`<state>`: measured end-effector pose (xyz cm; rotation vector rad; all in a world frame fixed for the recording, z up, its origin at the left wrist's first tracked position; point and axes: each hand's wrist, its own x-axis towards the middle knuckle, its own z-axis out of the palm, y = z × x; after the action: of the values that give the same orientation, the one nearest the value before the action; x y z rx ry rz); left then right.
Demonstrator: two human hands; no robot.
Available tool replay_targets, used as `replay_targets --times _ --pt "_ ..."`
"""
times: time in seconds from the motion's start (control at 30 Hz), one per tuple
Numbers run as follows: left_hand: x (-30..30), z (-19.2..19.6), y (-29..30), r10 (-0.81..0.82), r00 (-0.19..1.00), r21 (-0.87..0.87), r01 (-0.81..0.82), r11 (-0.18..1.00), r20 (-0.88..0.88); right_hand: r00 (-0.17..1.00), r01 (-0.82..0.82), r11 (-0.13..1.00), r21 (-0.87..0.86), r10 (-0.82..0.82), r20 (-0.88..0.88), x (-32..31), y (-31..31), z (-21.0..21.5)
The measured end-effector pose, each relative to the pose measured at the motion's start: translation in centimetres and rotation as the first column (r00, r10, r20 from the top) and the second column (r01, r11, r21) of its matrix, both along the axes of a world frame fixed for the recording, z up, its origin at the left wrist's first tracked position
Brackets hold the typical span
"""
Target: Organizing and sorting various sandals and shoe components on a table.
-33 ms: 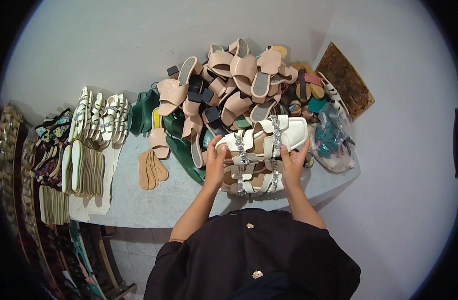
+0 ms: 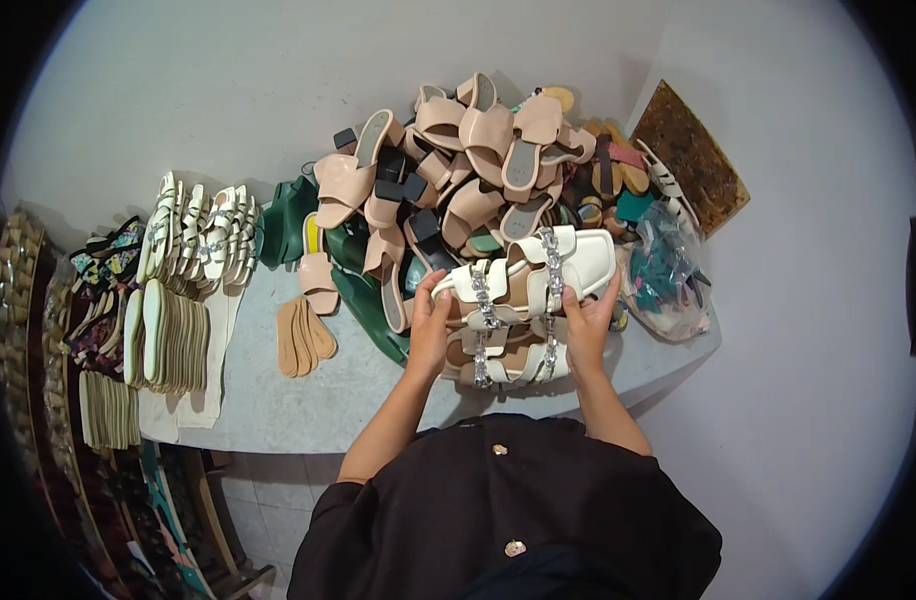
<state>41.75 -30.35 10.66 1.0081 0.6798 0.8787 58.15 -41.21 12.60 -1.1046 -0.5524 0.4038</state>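
Observation:
Between my two hands is a white sandal (image 2: 587,262) with two straps trimmed in clear jewels and a tan insole. My left hand (image 2: 434,325) grips one end of it, thumb on top. My right hand (image 2: 587,325) grips the square end, its thumb along the edge. Just below it, nearer me, is a second matching white sandal (image 2: 523,365), close against the first; whether my fingers also hold it is hidden. Behind them rises a heap of beige heeled slides (image 2: 488,140), several with dark block heels showing.
Grey table (image 2: 268,415). To the left stand rows of white strappy sandals (image 2: 213,235), stacked pale insoles (image 2: 178,345) and loose tan insoles (image 2: 303,338). Green shoes (image 2: 290,225) lie by the heap. At right are a clear plastic bag (image 2: 668,275) and a brown board (image 2: 688,160) against the wall.

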Motion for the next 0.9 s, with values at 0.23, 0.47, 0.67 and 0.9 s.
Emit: replay_targets --times 0.23,0.47,0.67,0.9 --pt "-1.2 1.1 -1.1 -0.067 0.998 0.052 0.067 0.996 -0.008 0.858 0.312 0.789 -0.529 0.005 0.514 1.1 -3.1 3.2" --pt "-2.5 0.1 -1.3 -0.13 0.957 0.147 0.172 0.974 -0.26 0.938 0.156 0.906 -0.393 -0.012 0.346 1.5 -5.1 -1.7" --pt "-2.7 -2.2 -1.8 -0.004 0.707 0.3 0.304 0.904 -0.707 0.949 0.225 0.866 -0.446 -0.091 0.302 0.4 -4.3 -3.2" --pt "-2.3 -2.5 -2.0 0.191 0.614 0.485 0.356 0.799 -0.766 0.937 0.178 0.832 -0.525 0.019 0.348 2.9 -5.7 -8.6"
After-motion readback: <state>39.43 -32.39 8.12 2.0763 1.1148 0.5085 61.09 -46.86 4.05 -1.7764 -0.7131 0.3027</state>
